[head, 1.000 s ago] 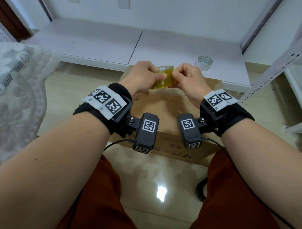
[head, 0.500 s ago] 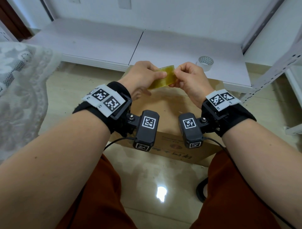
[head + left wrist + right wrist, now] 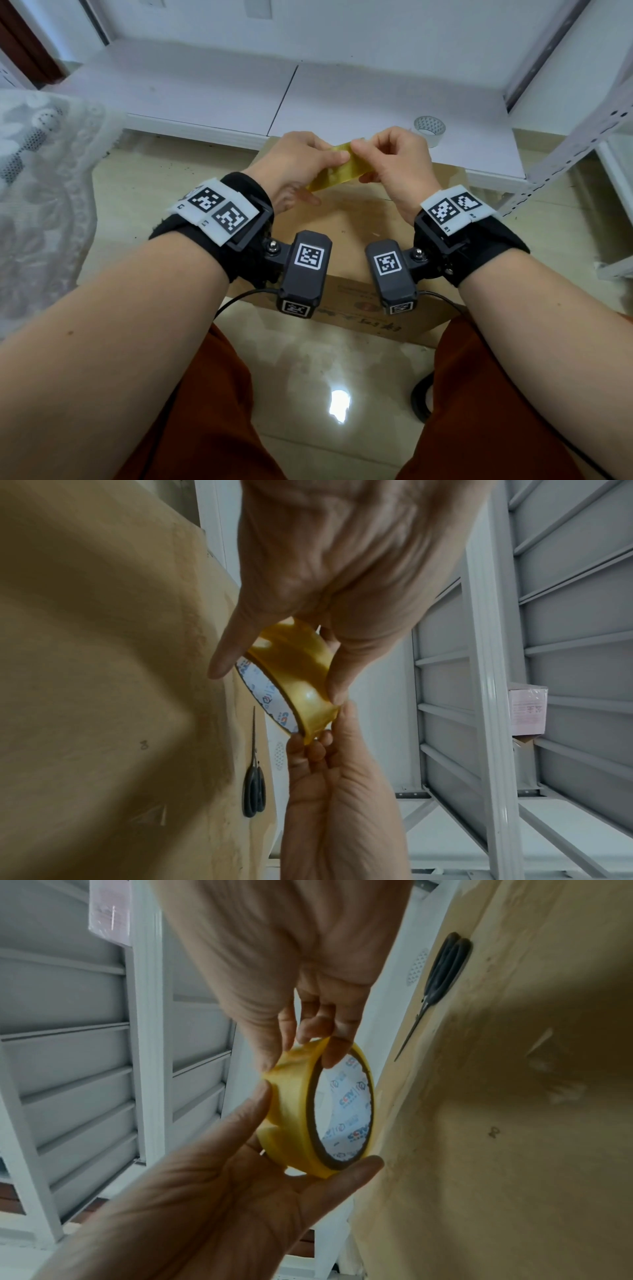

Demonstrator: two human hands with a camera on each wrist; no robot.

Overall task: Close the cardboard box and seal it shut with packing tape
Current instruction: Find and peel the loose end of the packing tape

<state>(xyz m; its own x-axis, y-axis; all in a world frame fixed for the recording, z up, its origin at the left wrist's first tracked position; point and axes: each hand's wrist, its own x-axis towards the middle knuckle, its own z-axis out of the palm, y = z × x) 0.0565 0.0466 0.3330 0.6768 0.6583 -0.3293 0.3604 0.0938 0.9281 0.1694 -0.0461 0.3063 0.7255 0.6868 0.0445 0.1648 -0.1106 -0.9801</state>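
A closed cardboard box (image 3: 346,219) stands on the floor between my knees. Above its far part both hands hold a yellow packing tape roll (image 3: 337,169). My left hand (image 3: 308,161) grips the roll (image 3: 294,1118) between thumb and fingers across its width. My right hand (image 3: 380,154) pinches the loose tape end (image 3: 313,733) at the roll's rim with thumb and fingertips. The end is lifted only a little from the roll. Black-handled scissors (image 3: 254,785) lie on the box top near its far edge, hidden behind my hands in the head view.
A second, pale tape roll (image 3: 430,130) sits on the low white platform (image 3: 212,92) behind the box. A grey metal shelf rack (image 3: 582,130) stands at the right, a lace cloth (image 3: 41,171) at the left. A black cable loop (image 3: 419,401) lies by my right leg.
The roll has tipped from nearly upright to slanting flatter between the hands. My right fingers have shifted along its rim and now pinch the tape end.
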